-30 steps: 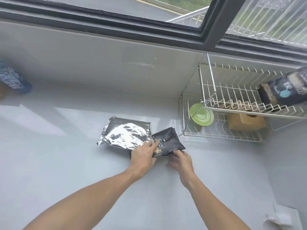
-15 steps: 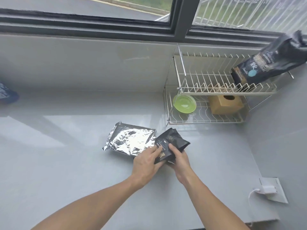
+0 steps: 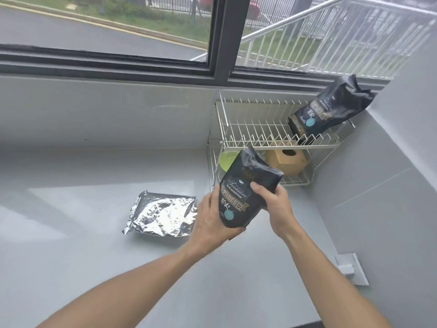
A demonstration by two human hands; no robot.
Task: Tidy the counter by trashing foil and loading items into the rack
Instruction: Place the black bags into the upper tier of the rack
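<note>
A black coffee bag (image 3: 246,185) is held upright above the counter, in front of the white wire rack (image 3: 260,136). My left hand (image 3: 210,218) cups its lower left side and bottom. My right hand (image 3: 274,197) grips its right side. A crumpled silver foil packet (image 3: 160,213) lies flat on the grey counter, just left of my left hand. A second black coffee bag (image 3: 331,110) leans on the rack's upper shelf at the right.
On the rack's lower shelf sit a green plate (image 3: 225,159), partly hidden by the held bag, and a tan wooden box (image 3: 287,160). A grey wall closes the right side, with a white plugged socket (image 3: 352,268). A window runs behind the counter.
Both hands have lifted the black coffee bag off the counter, up and right toward the rack, and turned it upright. The foil packet has stayed in place.
</note>
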